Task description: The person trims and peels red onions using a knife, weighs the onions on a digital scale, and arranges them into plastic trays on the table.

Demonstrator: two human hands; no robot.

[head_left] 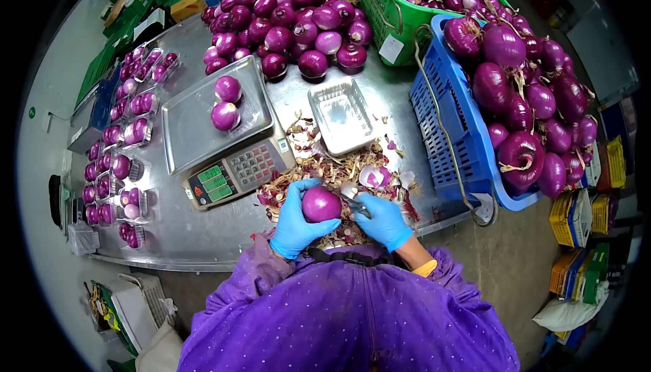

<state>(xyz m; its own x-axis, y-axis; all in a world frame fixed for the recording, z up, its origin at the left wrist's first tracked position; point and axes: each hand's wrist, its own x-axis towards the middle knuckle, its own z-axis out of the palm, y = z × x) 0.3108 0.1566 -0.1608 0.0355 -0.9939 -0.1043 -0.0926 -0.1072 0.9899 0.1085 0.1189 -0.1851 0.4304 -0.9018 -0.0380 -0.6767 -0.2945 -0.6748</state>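
My left hand, in a blue glove, is wrapped round a red onion with smooth purple skin. In my gloved right hand is a small dark-handled knife, its blade pointing toward the onion's right side. Whether the blade touches the onion I cannot tell. Beneath both hands lies a heap of dry onion skins and trimmings. Behind them stands a clear plastic tray with nothing in it. Two red onions rest on the metal pan of a digital scale.
A large pile of red onions covers the back of the steel table. Packed onion trays line the left side. At right, a blue basket brims with onions, a green crate behind it. The basket's wire handle hangs over the table edge.
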